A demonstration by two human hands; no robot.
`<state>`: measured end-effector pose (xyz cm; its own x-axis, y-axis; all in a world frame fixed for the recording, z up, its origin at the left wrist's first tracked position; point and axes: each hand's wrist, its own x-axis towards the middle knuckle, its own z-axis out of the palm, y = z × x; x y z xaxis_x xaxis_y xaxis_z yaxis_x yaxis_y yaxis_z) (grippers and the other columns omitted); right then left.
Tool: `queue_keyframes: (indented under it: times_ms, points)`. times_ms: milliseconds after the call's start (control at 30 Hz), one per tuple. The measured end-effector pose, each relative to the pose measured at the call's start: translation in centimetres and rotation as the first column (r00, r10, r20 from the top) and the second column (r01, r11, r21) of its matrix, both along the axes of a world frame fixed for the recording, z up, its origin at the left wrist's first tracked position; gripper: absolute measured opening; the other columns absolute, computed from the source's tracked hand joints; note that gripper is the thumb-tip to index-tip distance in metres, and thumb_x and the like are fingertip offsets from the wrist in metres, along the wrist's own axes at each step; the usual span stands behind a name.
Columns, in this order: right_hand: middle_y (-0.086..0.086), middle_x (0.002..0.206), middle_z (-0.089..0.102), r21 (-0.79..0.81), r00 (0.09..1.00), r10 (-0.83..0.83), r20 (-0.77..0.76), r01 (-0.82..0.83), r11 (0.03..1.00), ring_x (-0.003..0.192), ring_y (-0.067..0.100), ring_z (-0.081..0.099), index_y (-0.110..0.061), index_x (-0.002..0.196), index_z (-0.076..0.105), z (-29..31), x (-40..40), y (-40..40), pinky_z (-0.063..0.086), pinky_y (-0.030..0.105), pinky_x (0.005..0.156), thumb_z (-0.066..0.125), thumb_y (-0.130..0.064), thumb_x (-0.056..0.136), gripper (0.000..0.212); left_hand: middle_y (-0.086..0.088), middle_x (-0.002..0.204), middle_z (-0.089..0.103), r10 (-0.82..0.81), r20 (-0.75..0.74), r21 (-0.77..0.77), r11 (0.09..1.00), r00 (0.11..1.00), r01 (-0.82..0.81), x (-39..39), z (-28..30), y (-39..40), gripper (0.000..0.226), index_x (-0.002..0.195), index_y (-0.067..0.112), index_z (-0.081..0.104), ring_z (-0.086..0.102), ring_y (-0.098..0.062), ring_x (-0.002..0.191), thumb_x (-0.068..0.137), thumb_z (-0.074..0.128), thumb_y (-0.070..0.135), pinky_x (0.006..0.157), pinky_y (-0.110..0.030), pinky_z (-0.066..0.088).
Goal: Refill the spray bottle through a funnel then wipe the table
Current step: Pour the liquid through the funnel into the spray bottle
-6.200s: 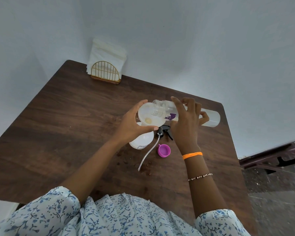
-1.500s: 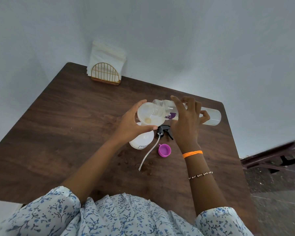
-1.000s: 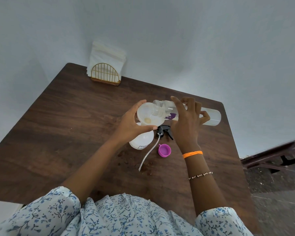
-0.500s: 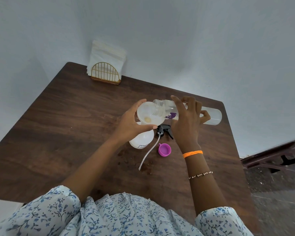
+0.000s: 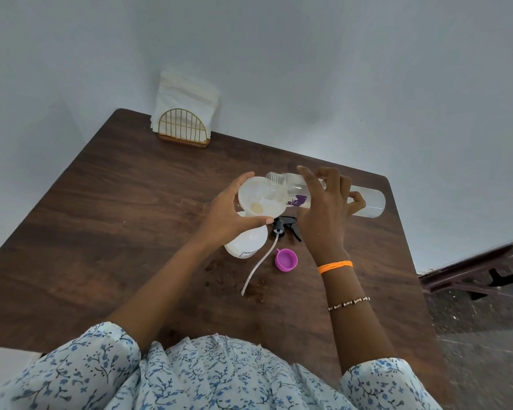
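standing at the far left edge of the dark wooden table, a gold wire napkin holder keeps a stack of white napkins upright against the pale wall. nearer the middle, the left hand curls its thumb and fingers round the rim of a white funnel, gripping it from the left side. the funnel sits in the neck of the white spray bottle, which stands upright on the table directly below that hand. just right of the spray bottle lies the black trigger sprayer head, its white dip tube trailing toward the person. a purple cap rests on the table beside the tube, open side up. above these, the right hand clamps a clear refill bottle round its middle, holding it nearly level, its open threaded mouth over the funnel bowl and its base pointing right. an orange band and a beaded bracelet circle that wrist. small stains mark the wood near the tube's end.
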<state>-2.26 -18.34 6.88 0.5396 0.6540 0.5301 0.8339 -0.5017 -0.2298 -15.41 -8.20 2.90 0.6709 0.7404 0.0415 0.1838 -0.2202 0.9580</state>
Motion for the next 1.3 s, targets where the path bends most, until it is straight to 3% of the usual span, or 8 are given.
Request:
queue_keyframes:
  times_ms: [300, 467, 567, 667, 800, 1000, 1133, 1300]
  points:
    - [0.007, 0.114, 0.053, 0.035, 0.999, -0.021, -0.034, 0.022, 0.999, 0.11, 0.023, 0.039, -0.026, 0.12, 0.059, -0.1, 0.0, 0.1, 0.023, 0.045, 0.087, 0.067, 0.011, 0.049, 0.08, 0.013, 0.132, 0.043, -0.006, 0.005, -0.033, 0.999, 1.0, 0.007, -0.2, 0.0, 0.0, 0.087, 0.136, 0.036, 0.034, 0.043, -0.008, 0.116, 0.065, 0.084, 0.031, 0.09, -0.023, 0.044]
    - [0.005, 0.113, 0.051, 0.088, 0.992, -0.022, -0.125, 0.033, 0.996, 0.111, 0.024, 0.042, -0.028, 0.12, 0.059, -0.3, -0.2, 0.3, 0.023, 0.045, 0.089, 0.064, 0.008, 0.054, 0.075, 0.007, 0.141, 0.041, -0.032, -0.025, -0.04, 0.999, 0.999, 0.031, -0.3, 0.2, 0.1, 0.093, 0.138, 0.037, 0.032, 0.043, -0.014, 0.124, 0.06, 0.081, 0.041, 0.099, -0.035, 0.046]
    - [0.001, 0.111, 0.05, 0.162, 0.973, -0.009, -0.23, 0.047, 0.986, 0.107, 0.019, 0.043, -0.029, 0.119, 0.059, -0.3, 0.1, 0.4, 0.019, 0.034, 0.086, 0.071, -0.006, 0.059, 0.066, 0.007, 0.143, 0.039, -0.064, -0.055, -0.067, 0.996, 0.996, 0.06, -0.6, 0.6, 0.5, 0.096, 0.139, 0.038, 0.029, 0.041, -0.013, 0.125, 0.057, 0.079, 0.047, 0.101, -0.037, 0.044]
    - [-0.002, 0.106, 0.049, 0.258, 0.917, 0.038, -0.398, 0.071, 0.964, 0.102, 0.016, 0.043, -0.026, 0.115, 0.061, 0.2, 0.8, 0.0, 0.037, 0.037, 0.085, 0.074, -0.02, 0.06, 0.057, 0.006, 0.146, 0.035, -0.076, -0.043, -0.101, 0.992, 0.996, 0.072, -0.8, 1.0, 0.8, 0.092, 0.142, 0.036, 0.028, 0.037, -0.011, 0.126, 0.066, 0.081, 0.039, 0.101, -0.033, 0.041]
    - [0.006, 0.103, 0.052, 0.328, 0.8, 0.117, -0.588, 0.104, 0.939, 0.099, 0.022, 0.051, -0.01, 0.104, 0.063, 1.1, 2.3, -0.2, 0.038, 0.015, 0.07, 0.076, -0.005, 0.058, 0.047, 0.007, 0.146, 0.034, -0.06, -0.031, -0.09, 0.994, 0.998, 0.057, -0.6, 1.7, 0.7, 0.08, 0.143, 0.033, 0.028, 0.036, -0.01, 0.126, 0.076, 0.072, 0.037, 0.096, -0.027, 0.038]
    - [0.019, 0.104, 0.059, 0.451, 0.621, 0.232, -0.748, 0.221, 0.865, 0.086, 0.023, 0.061, -0.02, 0.084, 0.059, 2.3, 3.5, 0.5, 0.051, 0.031, 0.073, 0.079, -0.004, 0.059, 0.037, 0.009, 0.142, 0.042, -0.027, 0.017, -0.107, 0.994, 0.999, 0.029, -0.1, 2.5, 1.2, 0.058, 0.141, 0.031, 0.032, 0.041, -0.01, 0.128, 0.088, 0.054, 0.042, 0.1, -0.028, 0.039]
    - [0.013, 0.1, 0.064, 0.532, 0.599, 0.331, -0.729, 0.192, 0.825, 0.082, 0.016, 0.062, -0.011, 0.099, 0.062, 4.1, 3.5, 1.3, 0.052, 0.022, 0.07, 0.076, 0.002, 0.061, 0.042, 0.011, 0.14, 0.043, -0.01, 0.041, -0.056, 0.998, 0.999, 0.013, 0.4, 3.1, 2.1, 0.048, 0.135, 0.034, 0.041, 0.04, -0.003, 0.124, 0.09, 0.057, 0.036, 0.09, -0.021, 0.037]
    - [0.009, 0.107, 0.063, 0.575, 0.642, 0.367, -0.673, 0.143, 0.806, 0.097, 0.019, 0.06, -0.013, 0.109, 0.059, 6.2, 3.2, 2.9, 0.053, 0.033, 0.08, 0.077, -0.009, 0.06, 0.052, 0.015, 0.137, 0.043, -0.044, 0.042, 0.084, 0.996, 0.998, 0.041, 2.0, 5.1, 2.8, 0.056, 0.135, 0.032, 0.042, 0.04, 0.002, 0.123, 0.085, 0.066, 0.025, 0.092, -0.019, 0.034]
